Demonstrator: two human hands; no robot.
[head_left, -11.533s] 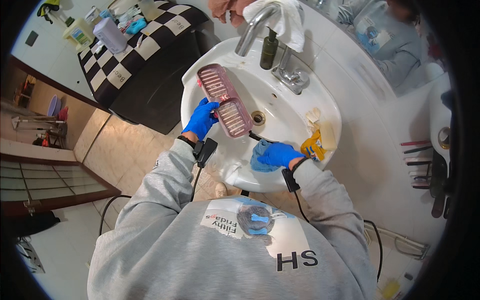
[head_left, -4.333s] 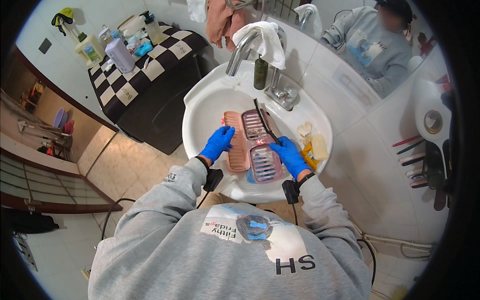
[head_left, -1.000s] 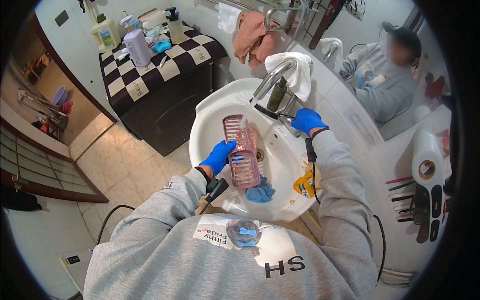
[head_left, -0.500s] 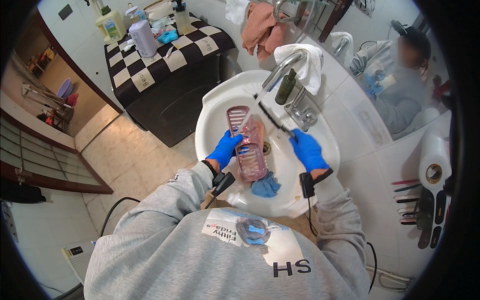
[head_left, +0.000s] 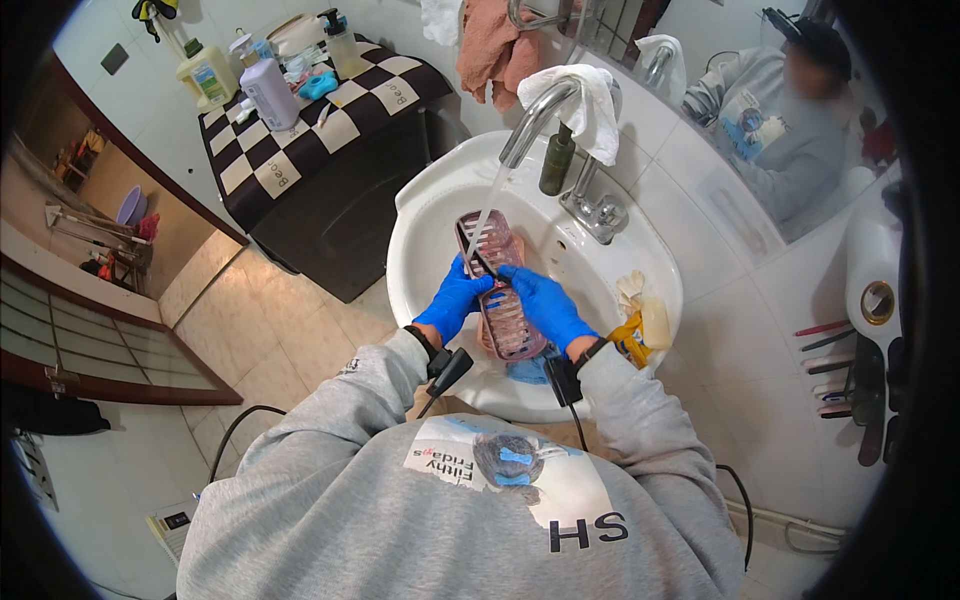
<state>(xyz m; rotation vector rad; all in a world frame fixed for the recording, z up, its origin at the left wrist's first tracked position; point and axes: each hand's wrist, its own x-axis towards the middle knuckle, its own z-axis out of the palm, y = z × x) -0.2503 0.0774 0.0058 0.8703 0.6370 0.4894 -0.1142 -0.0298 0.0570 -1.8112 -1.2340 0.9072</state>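
Both forearms reach forward, the gloved left hand (head_left: 455,298) and right hand (head_left: 543,303) curled in a close grip.

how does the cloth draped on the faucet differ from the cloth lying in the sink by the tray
The cloth on the faucet is white and hangs draped over the spout, above the basin. The cloth in the sink is blue, lies crumpled at the near side of the basin, and is partly hidden under the pink slotted tray and the right hand. The white one shows larger. Both are soft rags at the same sink.

Grey sweatshirt sleeves, blue rubber gloves on the left hand (head_left: 455,302) and right hand (head_left: 545,305), black cabled wrist bands.
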